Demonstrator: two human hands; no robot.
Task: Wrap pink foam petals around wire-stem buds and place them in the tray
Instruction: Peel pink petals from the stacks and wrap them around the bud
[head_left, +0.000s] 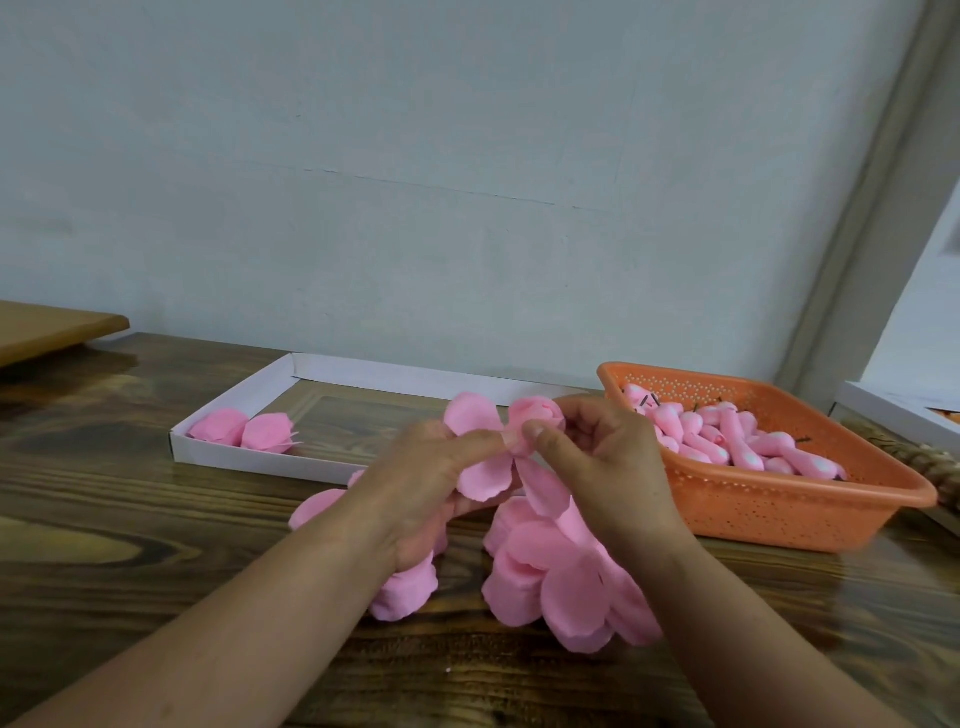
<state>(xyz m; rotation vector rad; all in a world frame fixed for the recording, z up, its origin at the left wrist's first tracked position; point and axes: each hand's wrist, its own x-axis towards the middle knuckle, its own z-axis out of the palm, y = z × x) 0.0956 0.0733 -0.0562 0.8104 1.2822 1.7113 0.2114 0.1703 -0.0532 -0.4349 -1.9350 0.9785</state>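
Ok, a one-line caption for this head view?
Both hands wrap pink petals around a bud, two finished flowers in the white tray.

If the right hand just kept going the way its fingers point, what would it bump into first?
The right hand points leftward, pinching the bud. It would probably meet the left hand first, whose fingertips already sit right against it on the petal piece. Depth looks about level, though one view can't confirm.

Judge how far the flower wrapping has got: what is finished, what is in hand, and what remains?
Done: two wrapped flowers lie in the white tray. In hand: the left hand and right hand pinch a petal piece around one bud. Left: many bare buds fill the orange basket, and petal stacks wait on the table. An early stage.
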